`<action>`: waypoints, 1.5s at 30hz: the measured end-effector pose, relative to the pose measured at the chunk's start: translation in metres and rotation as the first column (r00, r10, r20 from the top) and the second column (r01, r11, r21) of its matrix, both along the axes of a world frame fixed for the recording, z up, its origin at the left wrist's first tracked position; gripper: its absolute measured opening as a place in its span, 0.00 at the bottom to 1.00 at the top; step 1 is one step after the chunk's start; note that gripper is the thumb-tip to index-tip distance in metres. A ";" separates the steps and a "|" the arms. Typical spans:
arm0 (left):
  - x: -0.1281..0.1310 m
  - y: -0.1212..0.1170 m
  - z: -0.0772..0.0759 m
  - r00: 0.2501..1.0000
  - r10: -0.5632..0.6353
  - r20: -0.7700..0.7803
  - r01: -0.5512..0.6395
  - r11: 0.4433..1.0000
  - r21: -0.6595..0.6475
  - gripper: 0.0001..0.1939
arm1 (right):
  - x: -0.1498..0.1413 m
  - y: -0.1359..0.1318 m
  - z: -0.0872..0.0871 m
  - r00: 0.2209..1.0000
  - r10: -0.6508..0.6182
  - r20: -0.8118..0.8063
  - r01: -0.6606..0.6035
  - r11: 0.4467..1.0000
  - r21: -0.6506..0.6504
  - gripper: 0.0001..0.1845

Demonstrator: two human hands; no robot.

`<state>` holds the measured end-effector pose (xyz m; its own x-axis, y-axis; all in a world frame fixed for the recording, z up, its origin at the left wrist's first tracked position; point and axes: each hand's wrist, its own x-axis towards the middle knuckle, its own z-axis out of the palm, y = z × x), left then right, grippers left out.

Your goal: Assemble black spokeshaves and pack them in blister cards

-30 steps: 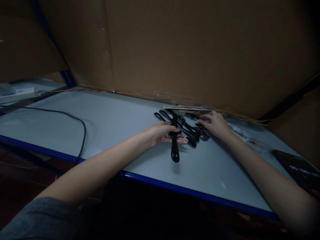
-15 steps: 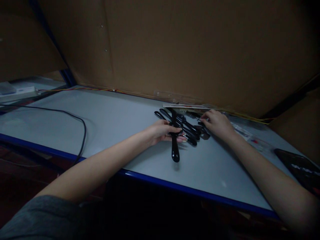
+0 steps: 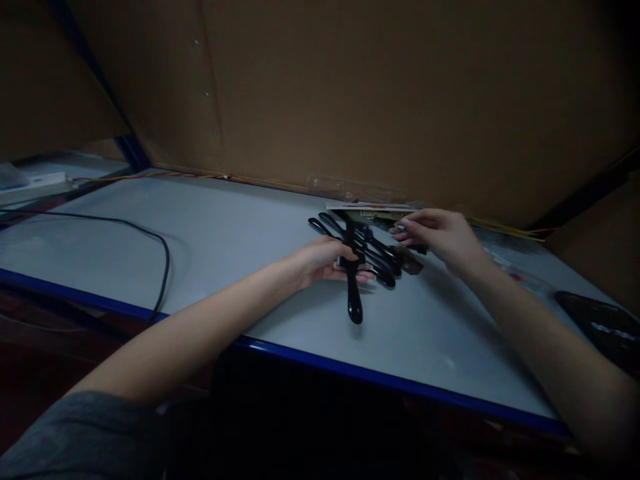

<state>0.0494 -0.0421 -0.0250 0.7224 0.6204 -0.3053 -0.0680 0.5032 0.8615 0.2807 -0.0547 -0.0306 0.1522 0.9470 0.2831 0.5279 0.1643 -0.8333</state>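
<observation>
Black plastic utensils (image 3: 377,257) are lying in a crossed pile, with the left hand (image 3: 317,261) gripping one utensil (image 3: 354,300) across it and the right hand (image 3: 443,237) hovering half-open just beside it, near a paper packet (image 3: 370,209) on a grey workbench (image 3: 200,233).

Under your left fingers (image 3: 361,274) a long-handled utensil (image 3: 355,303) lies across a heap of others (image 3: 383,263) on the table (image 3: 215,227), with your right fingers (image 3: 404,227) just beside the heap, a cable (image 3: 168,263) well left and a flat device (image 3: 600,327) well right.
</observation>
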 end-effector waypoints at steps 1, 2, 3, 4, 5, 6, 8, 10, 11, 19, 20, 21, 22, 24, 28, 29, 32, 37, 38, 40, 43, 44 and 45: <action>0.000 0.000 0.000 1.000 -0.001 0.005 0.001 1.000 0.010 0.10 | -0.008 -0.005 0.004 0.992 0.054 -0.115 -0.060 0.997 -0.049 0.14; 0.000 -0.001 0.000 1.000 -0.005 0.008 0.004 1.000 0.019 0.11 | -0.015 -0.010 0.008 0.977 0.090 -0.192 -0.107 0.991 -0.077 0.14; -0.001 -0.001 -0.001 1.000 -0.008 0.009 0.008 1.000 0.026 0.12 | -0.022 -0.015 0.012 0.965 0.115 -0.235 -0.140 0.986 -0.093 0.14; -0.001 -0.001 -0.001 1.000 -0.011 0.010 0.011 0.999 0.031 0.13 | -0.028 -0.020 0.015 0.962 0.134 -0.238 -0.164 0.980 -0.110 0.15; -0.001 -0.001 -0.001 1.000 -0.015 0.010 0.015 0.999 0.036 0.14 | -0.033 -0.024 0.019 0.963 0.158 -0.218 -0.188 0.974 -0.125 0.15; -0.001 -0.001 -0.001 1.000 -0.018 0.013 0.018 0.999 0.040 0.14 | -0.038 -0.029 0.023 0.964 0.188 -0.189 -0.216 0.966 -0.139 0.16; -0.002 -0.001 -0.002 0.999 -0.023 0.023 0.021 0.998 0.051 0.15 | -0.045 -0.035 0.030 0.961 0.255 -0.105 -0.268 0.955 -0.127 0.16; -0.001 -0.001 -0.003 0.999 -0.024 0.027 0.022 0.998 0.059 0.14 | -0.052 -0.041 0.033 0.955 0.293 0.047 -0.292 0.956 -0.030 0.12; -0.001 -0.001 -0.003 0.999 -0.024 0.024 0.023 0.998 0.060 0.14 | -0.054 -0.042 0.034 0.943 0.296 0.152 -0.303 0.952 0.029 0.10; 0.000 -0.007 0.000 1.000 -0.023 0.008 0.022 0.996 0.089 0.14 | -0.062 -0.042 0.018 0.760 0.291 0.581 -0.438 0.890 0.128 0.14; 0.000 -0.007 0.000 1.000 -0.027 0.006 0.026 0.995 0.094 0.14 | -0.063 -0.041 0.017 0.756 0.284 0.590 -0.440 0.887 0.137 0.14; 0.000 -0.008 0.001 1.000 -0.031 0.004 0.031 0.995 0.099 0.14 | -0.063 -0.040 0.016 0.756 0.274 0.594 -0.438 0.886 0.149 0.14; 0.000 -0.008 0.001 0.999 -0.035 0.000 0.035 0.994 0.103 0.14 | -0.063 -0.040 0.015 0.758 0.267 0.595 -0.436 0.886 0.159 0.14; 0.000 -0.008 0.001 0.999 -0.038 -0.003 0.038 0.993 0.109 0.14 | -0.063 -0.041 0.016 0.762 0.258 0.594 -0.430 0.887 0.167 0.12; 0.001 -0.009 0.001 0.999 -0.037 -0.014 0.038 0.994 0.103 0.14 | -0.065 -0.043 0.020 0.755 0.227 0.616 -0.402 0.901 0.162 0.08; 0.001 -0.009 0.001 0.999 -0.038 -0.017 0.040 0.994 0.101 0.13 | -0.065 -0.043 0.021 0.751 0.219 0.623 -0.395 0.905 0.158 0.08; 0.001 -0.010 0.000 0.999 -0.038 -0.019 0.040 0.993 0.107 0.13 | -0.068 -0.044 0.021 0.754 0.229 0.616 -0.379 0.917 0.124 0.06; 0.001 -0.010 0.000 0.999 -0.050 -0.004 0.050 0.993 0.102 0.13 | -0.068 -0.043 0.017 0.860 0.274 0.430 -0.318 0.948 0.033 0.06; 0.001 -0.010 0.001 0.998 -0.058 0.004 0.058 0.994 0.098 0.13 | -0.067 -0.043 0.017 0.881 0.294 0.370 -0.320 0.947 0.008 0.08; 0.001 -0.010 0.002 0.998 -0.065 0.019 0.063 0.995 0.081 0.13 | -0.064 -0.042 0.019 0.905 0.348 0.245 -0.344 0.937 -0.061 0.12; 0.001 -0.010 0.004 0.998 -0.059 0.027 0.057 0.996 0.062 0.13 | -0.059 -0.040 0.023 0.909 0.389 0.152 -0.374 0.919 -0.122 0.14; 0.001 -0.010 0.004 0.998 -0.060 0.027 0.058 0.996 0.061 0.14 | -0.059 -0.040 0.024 0.908 0.383 0.169 -0.367 0.923 -0.115 0.13; 0.001 -0.011 0.004 0.998 -0.062 0.025 0.060 0.996 0.061 0.14 | -0.058 -0.039 0.024 0.908 0.363 0.208 -0.351 0.932 -0.095 0.13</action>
<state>0.0503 -0.0527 -0.0210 0.7670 0.5915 -0.2486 -0.0626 0.4546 0.8885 0.2223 -0.0942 -0.0065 -0.2586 0.9412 0.2174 0.6118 0.3337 -0.7171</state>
